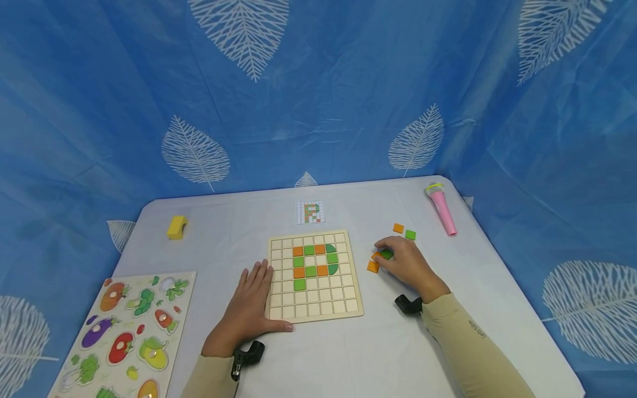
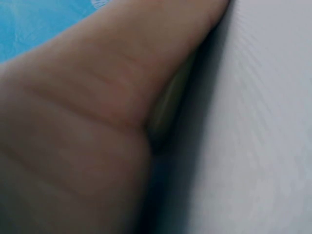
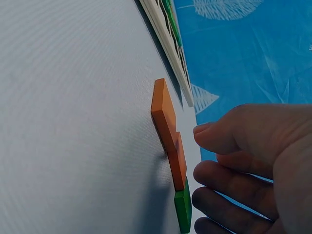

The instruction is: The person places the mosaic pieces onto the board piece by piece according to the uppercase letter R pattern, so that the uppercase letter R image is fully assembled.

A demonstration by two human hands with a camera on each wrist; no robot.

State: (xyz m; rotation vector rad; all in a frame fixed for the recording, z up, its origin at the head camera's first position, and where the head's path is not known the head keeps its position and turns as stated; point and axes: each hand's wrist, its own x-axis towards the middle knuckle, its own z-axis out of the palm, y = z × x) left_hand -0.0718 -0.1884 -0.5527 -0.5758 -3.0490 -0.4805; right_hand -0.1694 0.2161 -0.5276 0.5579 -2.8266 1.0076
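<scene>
My left hand (image 1: 247, 309) lies flat with straight fingers along the left side of a wooden grid board (image 1: 355, 298), its thumb at the near edge. On the board, orange, green and rounded dark-green tiles form a closed loop with one green tile (image 1: 299, 284) below its left side. Right of the board, my right hand (image 1: 408, 264) hovers over a small cluster of loose tiles. In the right wrist view, its thumb and bent fingers are spread beside two orange tiles (image 3: 163, 114) and a green tile (image 3: 183, 209), with nothing between them.
Behind the board lies a grid card (image 1: 310, 212) with an R pattern. Another orange tile (image 1: 398, 228) and green tile (image 1: 410, 235) lie past my right hand. A pink toy microphone (image 1: 442, 210), yellow block (image 1: 176, 227) and vegetable puzzle board (image 1: 171, 337) lie farther out.
</scene>
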